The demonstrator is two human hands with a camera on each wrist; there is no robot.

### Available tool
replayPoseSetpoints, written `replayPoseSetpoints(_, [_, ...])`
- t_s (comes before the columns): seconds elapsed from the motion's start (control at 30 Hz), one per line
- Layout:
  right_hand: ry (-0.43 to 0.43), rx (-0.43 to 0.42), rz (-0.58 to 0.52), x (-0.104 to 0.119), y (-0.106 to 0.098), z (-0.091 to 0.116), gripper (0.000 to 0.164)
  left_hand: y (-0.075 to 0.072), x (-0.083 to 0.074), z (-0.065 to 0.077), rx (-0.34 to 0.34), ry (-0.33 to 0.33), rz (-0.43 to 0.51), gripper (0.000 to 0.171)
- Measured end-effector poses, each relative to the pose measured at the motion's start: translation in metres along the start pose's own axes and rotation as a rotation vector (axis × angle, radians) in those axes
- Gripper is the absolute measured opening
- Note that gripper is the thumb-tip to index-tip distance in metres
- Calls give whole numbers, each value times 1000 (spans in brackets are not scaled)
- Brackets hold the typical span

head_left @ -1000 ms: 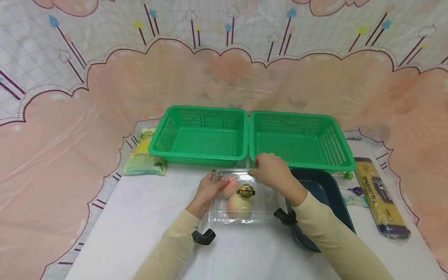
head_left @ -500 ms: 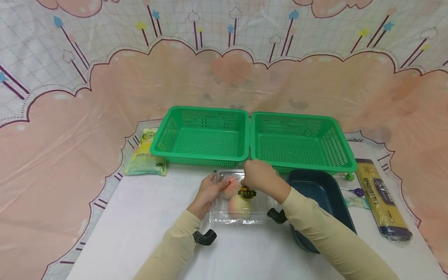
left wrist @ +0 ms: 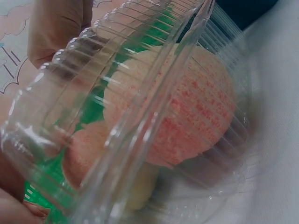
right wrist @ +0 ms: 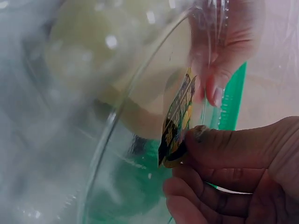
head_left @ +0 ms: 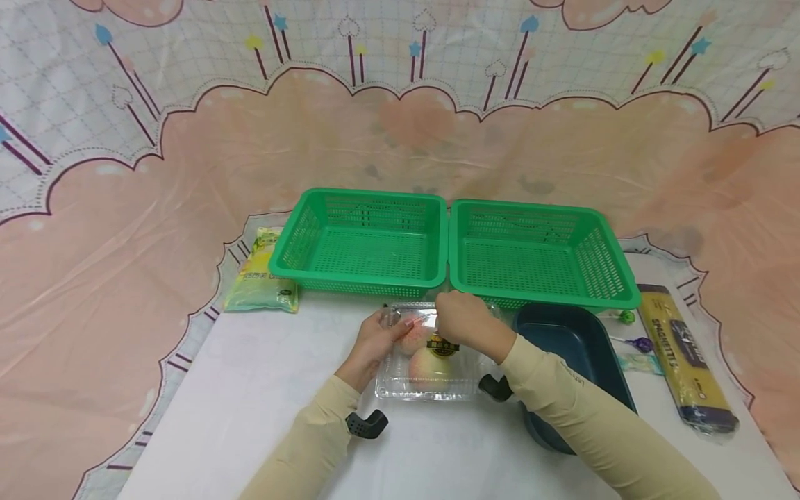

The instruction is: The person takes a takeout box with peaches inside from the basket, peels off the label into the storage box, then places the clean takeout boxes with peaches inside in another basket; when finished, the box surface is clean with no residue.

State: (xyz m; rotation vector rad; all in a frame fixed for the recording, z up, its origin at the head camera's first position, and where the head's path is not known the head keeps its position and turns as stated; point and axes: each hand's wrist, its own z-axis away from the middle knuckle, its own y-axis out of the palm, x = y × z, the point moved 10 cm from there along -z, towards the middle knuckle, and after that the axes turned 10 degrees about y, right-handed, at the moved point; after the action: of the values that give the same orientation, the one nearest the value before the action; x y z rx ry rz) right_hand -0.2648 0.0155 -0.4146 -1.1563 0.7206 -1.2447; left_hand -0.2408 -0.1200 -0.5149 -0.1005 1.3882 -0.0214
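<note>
A clear plastic clamshell container (head_left: 465, 378) lies on the table in front of me, its lid down over two pink and cream peaches (head_left: 430, 366). My left hand (head_left: 369, 347) grips the container's left side, thumb on top of the lid. A black and gold sticker (head_left: 443, 345) is on the lid. At that sticker, my right hand (head_left: 471, 323) has its fingers curled; the right wrist view shows the thumb and forefinger pinching the sticker's edge (right wrist: 180, 123). In the left wrist view a speckled pink peach (left wrist: 191, 102) shows through the ribbed plastic wall.
Two green baskets, left (head_left: 356, 281) and right (head_left: 544, 295), stand side by side behind the container. A dark blue tray (head_left: 581, 340) sits to its right, partly under my right forearm. Further right lie lollipops (head_left: 642, 344) and a spaghetti pack (head_left: 687, 361). A yellow-green bag (head_left: 262, 285) is at the left.
My right hand has moved left and slightly down, from the lid's far edge onto the sticker. The left hand keeps its hold and the container stays in place.
</note>
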Motion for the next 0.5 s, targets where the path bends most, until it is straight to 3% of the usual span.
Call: replayPoseSetpoints(0.5, [-33,41,-14,3,9,2,42,1,1,-1,0,9,-25,77])
